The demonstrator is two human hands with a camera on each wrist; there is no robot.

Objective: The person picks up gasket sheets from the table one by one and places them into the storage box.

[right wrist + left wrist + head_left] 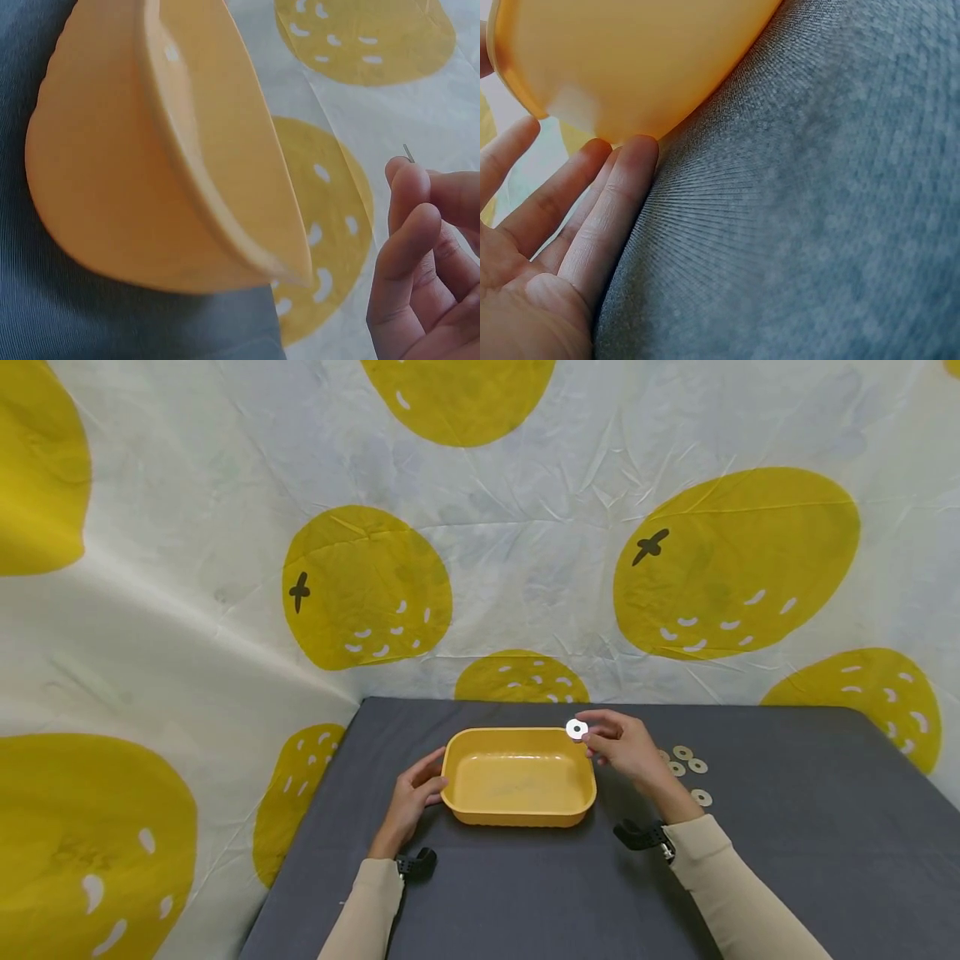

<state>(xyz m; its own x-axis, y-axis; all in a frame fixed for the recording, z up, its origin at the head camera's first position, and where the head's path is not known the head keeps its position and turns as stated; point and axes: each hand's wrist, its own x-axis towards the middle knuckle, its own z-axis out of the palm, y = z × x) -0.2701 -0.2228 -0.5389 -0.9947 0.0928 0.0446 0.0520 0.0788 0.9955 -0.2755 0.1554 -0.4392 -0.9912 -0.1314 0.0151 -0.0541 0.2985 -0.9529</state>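
Note:
A yellow rectangular dish [517, 818] with rounded corners stands on the dark cloth. At its left end is my left hand [411, 795]; in the left wrist view the fingers [604, 217] are mostly straight, with tips against the dish's outer wall [652, 67]. My right hand [626, 747] pinches a flat white ring [577, 729] with a central hole, like a washer, between thumb and fingertips. It is held over the dish's far right corner. In the right wrist view only the ring's thin edge [409, 153] shows above the fingertips. No object shows inside the dish.
Several similar pale rings [698, 766] lie on the cloth right of the dish, some partly hidden behind my right hand; one ring [701, 797] lies nearer me. A white curtain [525, 568] with yellow fruit shapes hangs behind the dark-covered table [810, 827].

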